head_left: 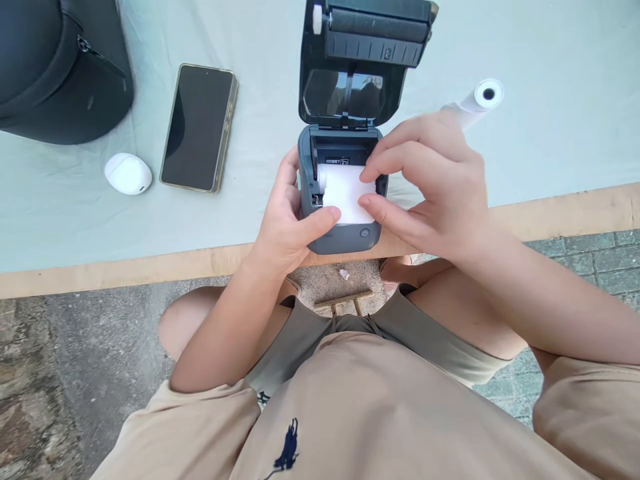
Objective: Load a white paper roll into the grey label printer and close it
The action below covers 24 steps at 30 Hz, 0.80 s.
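Printer: small grey label printer at the near edge of the bench, lid swung up and back, compartment exposed.
Paper roll: white, sitting in the open compartment, its face turned up between both hands.
Left hand: its grip is wrapped around the printer's left side, fingers behind the body, thumb laid across the front onto the lower left of the paper roll.
Right hand: its grip is loosely curled, with fingertips on the upper right edge of the paper roll and the thumb on its lower right; the hand is pinching the paper rather than closed around it.
Lid: black, upright behind the compartment, roller bar along its top edge.
Spare roll: white, lying on the bench just beyond the right hand, hollow core facing the camera.
Phone: dark screen up, left of the printer, well apart.
White case: small oval, just left of the phone.
Black bag: zipped, at the far left corner.
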Each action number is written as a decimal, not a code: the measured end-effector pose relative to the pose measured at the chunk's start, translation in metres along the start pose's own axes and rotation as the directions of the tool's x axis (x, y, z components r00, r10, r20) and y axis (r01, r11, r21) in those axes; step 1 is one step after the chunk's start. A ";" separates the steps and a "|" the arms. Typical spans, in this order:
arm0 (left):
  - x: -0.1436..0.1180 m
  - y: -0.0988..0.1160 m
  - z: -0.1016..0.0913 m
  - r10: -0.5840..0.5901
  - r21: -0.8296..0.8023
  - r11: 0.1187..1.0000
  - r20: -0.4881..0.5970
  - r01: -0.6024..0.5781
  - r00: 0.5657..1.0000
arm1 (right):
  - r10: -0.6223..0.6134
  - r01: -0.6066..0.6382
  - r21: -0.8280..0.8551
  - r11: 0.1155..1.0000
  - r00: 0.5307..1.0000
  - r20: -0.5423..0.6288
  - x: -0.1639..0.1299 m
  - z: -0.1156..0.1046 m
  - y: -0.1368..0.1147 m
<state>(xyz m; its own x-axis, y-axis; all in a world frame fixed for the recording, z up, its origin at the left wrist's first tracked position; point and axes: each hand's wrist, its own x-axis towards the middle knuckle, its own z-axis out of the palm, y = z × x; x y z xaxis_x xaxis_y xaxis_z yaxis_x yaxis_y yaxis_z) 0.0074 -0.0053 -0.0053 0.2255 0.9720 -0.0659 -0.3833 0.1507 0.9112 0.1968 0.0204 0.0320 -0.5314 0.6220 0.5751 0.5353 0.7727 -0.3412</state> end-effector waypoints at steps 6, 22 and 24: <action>0.002 -0.003 -0.002 0.045 -0.012 0.999 0.000 -0.045 0.999 | -0.077 0.078 -0.028 0.997 0.997 0.020 -0.007 0.006 0.002; 0.000 0.001 -0.004 -0.025 0.047 0.999 0.038 0.023 0.999 | 0.334 -0.336 0.483 0.809 0.938 0.093 0.013 0.000 0.002; -0.001 -0.001 -0.004 -0.011 0.013 1.000 0.034 0.010 0.999 | 0.271 -0.292 0.454 0.842 0.956 0.112 0.009 0.002 0.005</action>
<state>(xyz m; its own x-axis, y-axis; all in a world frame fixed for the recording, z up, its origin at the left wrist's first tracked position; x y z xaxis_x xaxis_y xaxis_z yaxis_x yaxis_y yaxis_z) 0.0040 -0.0053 -0.0082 0.2598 0.9637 -0.0620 -0.3690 0.1584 0.9158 0.1933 0.0296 0.0336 -0.4364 0.8181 0.3744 0.3074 0.5267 -0.7925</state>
